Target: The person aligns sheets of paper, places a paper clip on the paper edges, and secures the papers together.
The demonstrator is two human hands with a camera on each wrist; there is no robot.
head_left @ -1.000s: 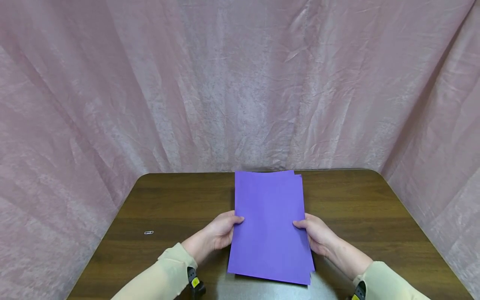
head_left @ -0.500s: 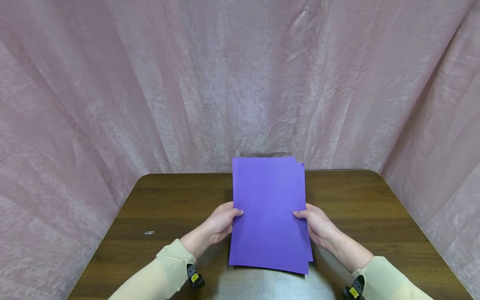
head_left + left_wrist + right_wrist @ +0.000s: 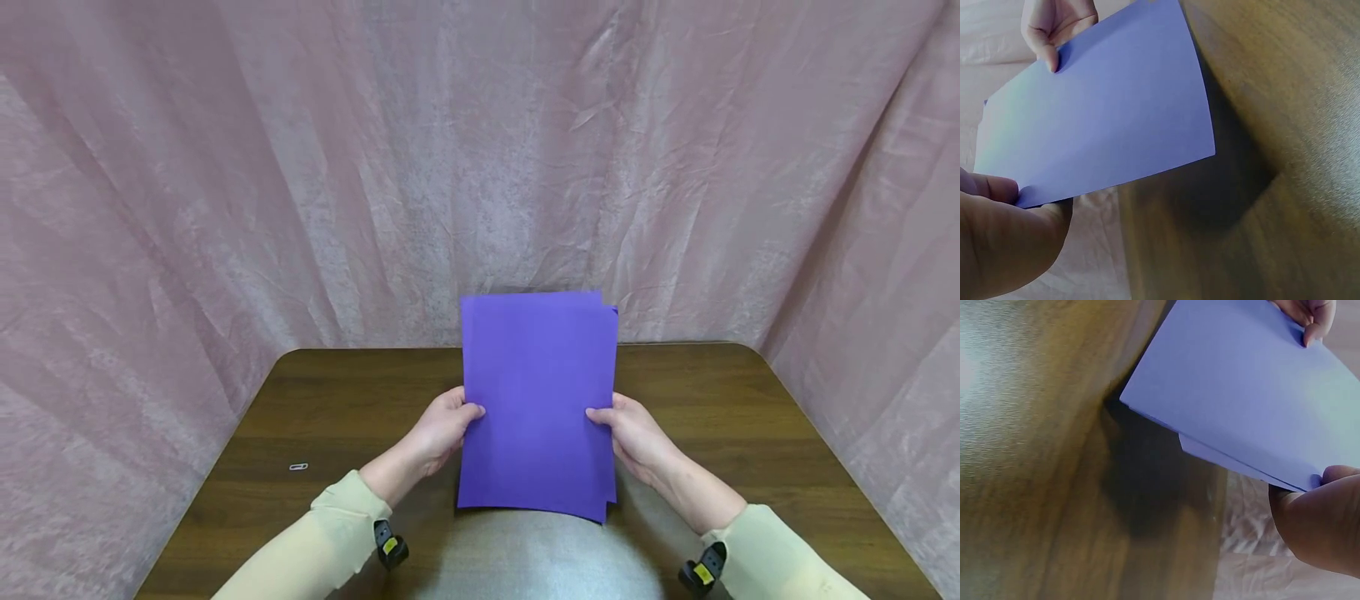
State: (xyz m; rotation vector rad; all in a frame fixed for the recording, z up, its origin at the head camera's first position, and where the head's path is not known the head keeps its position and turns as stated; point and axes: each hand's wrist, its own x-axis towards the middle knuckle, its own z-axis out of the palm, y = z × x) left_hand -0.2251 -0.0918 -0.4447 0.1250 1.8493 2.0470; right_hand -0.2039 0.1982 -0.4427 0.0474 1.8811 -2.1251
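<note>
Purple sheets of paper (image 3: 536,400) are held up off the table between both hands, tilted with the far edge raised. The sheets are not flush: another sheet sticks out along the right side and lower right corner. My left hand (image 3: 441,429) pinches the left edge, thumb on top and fingers behind. On the opposite edge my right hand (image 3: 641,435) grips the same way. Both wrist views show the paper (image 3: 1104,106) clear of the wood, casting a shadow. In the right wrist view a lower sheet (image 3: 1222,459) juts from under the top one. The fingers behind the paper are mostly hidden.
A small paper clip (image 3: 298,467) lies on the left part of the brown wooden table (image 3: 750,433). Pink curtains (image 3: 480,167) hang behind the table and along its sides. Light reflects off the table's near middle.
Both hands have raised the purple paper, and its far edge now stands higher against the curtain. The grip on both sides is unchanged. The paper clip stays in place.
</note>
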